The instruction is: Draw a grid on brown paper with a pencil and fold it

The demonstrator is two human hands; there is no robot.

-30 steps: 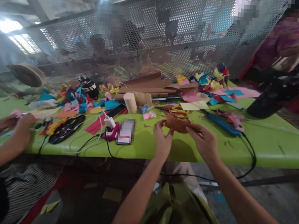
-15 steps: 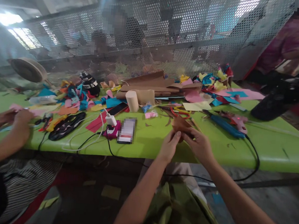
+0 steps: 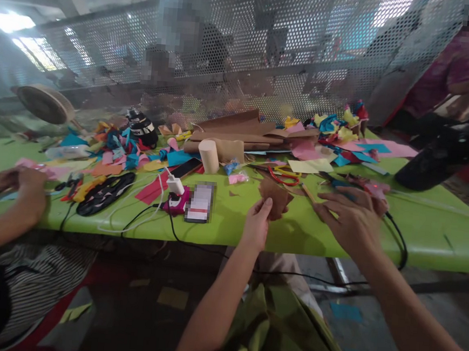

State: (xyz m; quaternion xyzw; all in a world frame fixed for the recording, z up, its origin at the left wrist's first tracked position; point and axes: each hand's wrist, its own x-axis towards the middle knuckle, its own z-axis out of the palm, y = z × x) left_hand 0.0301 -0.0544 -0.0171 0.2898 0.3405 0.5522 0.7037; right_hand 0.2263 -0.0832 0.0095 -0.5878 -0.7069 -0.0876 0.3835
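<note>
My left hand (image 3: pixel 258 223) pinches a piece of brown paper (image 3: pixel 272 197) with a ragged, petal-like edge, thumb on its near side, just above the table. To the right, my right hand (image 3: pixel 351 217) is spread palm down with its fingers stretched out. It lies over a blue-handled tool (image 3: pixel 349 192) and covers most of it. Beside those fingers is a pink glue gun (image 3: pixel 375 187) with a small red light, partly hidden by the hand. A yellow pencil (image 3: pixel 308 193) lies close to my right fingertips. Scissors with red and yellow handles (image 3: pixel 283 176) rest beyond the brown paper.
On the green table (image 3: pixel 230 232) are a phone (image 3: pixel 200 202), a magenta power adapter (image 3: pixel 176 200) with cables, a cream cylinder (image 3: pixel 209 157) and coloured paper scraps. Brown cardboard (image 3: pixel 230 129) lies at the back. At left, a co-worker's hands (image 3: pixel 30 186) handle pink paper.
My right hand has let go of the brown paper and moved right, over the blue-handled tool. My left hand keeps the paper, now seen more broadly.
</note>
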